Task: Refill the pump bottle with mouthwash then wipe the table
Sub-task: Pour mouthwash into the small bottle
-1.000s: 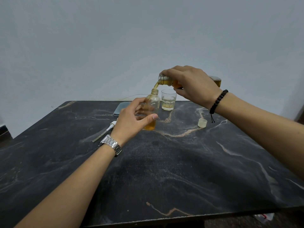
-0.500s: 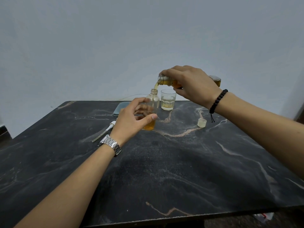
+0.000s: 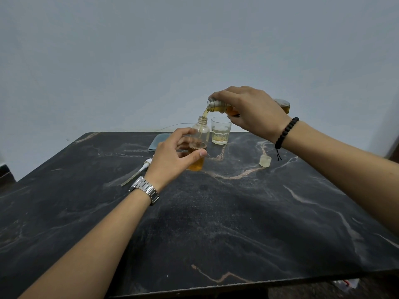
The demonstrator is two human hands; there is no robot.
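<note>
Higher amber level (two bottles)

The table was seen to be black, veined with grey and tan like marble. Amber liquid was shown in the clear small bottle and in the tipped clear bottle. A pale yellow liquid was held in the clear glass. A silver watch and a black bead bracelet were worn. The wall was pale grey-blue.
</note>
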